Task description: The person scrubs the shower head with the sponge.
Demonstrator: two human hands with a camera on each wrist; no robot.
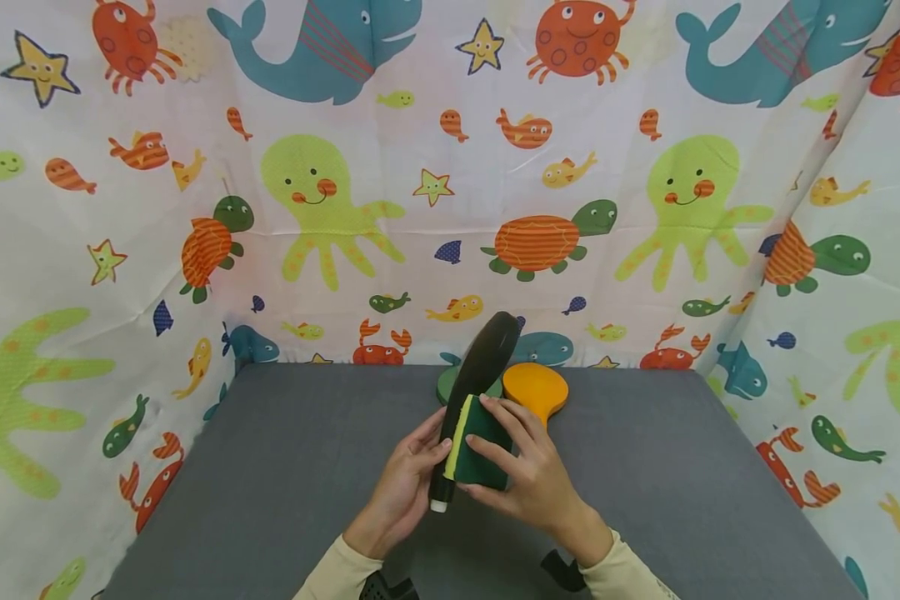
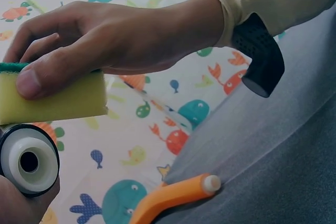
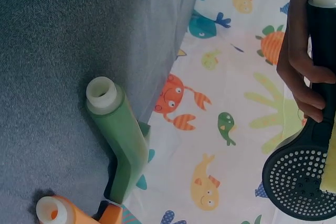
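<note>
Frame centre: left hand (image 1: 401,483) fingers curled round black shower head (image 1: 474,392) handle; right hand (image 1: 528,471) pinches green-yellow sponge (image 1: 478,442) against it. Orange shower head (image 1: 536,388) just behind.

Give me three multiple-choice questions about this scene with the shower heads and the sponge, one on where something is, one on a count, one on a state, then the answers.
1. Where does the orange shower head lie?
A. on the grey table, behind the hands
B. in the left hand
C. on the floor

2. How many shower heads show?
A. one
B. three
C. five

3. How is the sponge held?
A. lying loose on the table
B. pressed against the black shower head by the right hand
C. tucked in a sleeve

Answers: 1 A, it rests on the table; 2 B, black, orange and green; 3 B, fingers grip it while the left hand holds the handle.
</note>
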